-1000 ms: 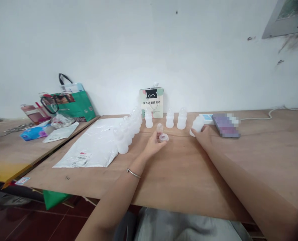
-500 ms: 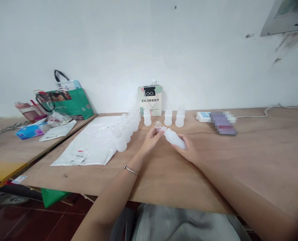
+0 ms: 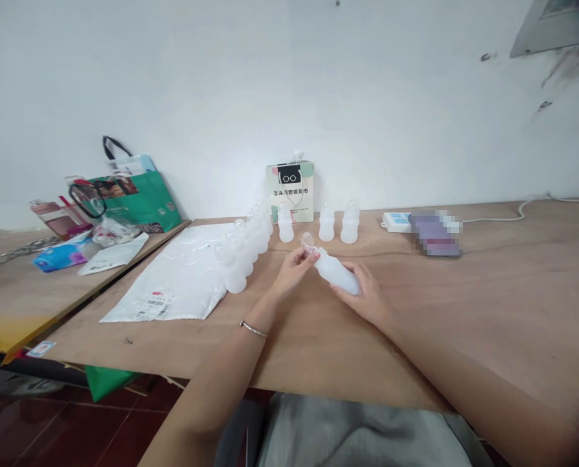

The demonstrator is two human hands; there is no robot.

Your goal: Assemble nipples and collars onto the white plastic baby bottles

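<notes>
My right hand (image 3: 362, 290) is wrapped around the body of a white translucent bottle (image 3: 337, 271), which tilts with its neck up and to the left. At the neck, my left hand (image 3: 293, 267) pinches a clear domed cap (image 3: 307, 240) between thumb and fingers. The cap sits at the bottle's mouth; whether it is seated there I cannot tell. Behind my hands, similar capped bottles stand upright, among them one bottle (image 3: 285, 224), a second bottle (image 3: 326, 224) and a third bottle (image 3: 350, 224). Several more form a row (image 3: 234, 275) left of my left hand.
A white plastic mailer (image 3: 172, 279) lies on the wooden table (image 3: 289, 344) at left. A paper bag (image 3: 292, 188) stands by the wall. Right of it are a white box (image 3: 396, 222), a pixelated object (image 3: 435, 235) and a cable (image 3: 494, 218). A green bag (image 3: 156, 198) rests far left.
The bottle's neck and the cap have come closer together, and the cap now leans over at the mouth. Both hands stay in nearly the same place; the view has shifted slightly.
</notes>
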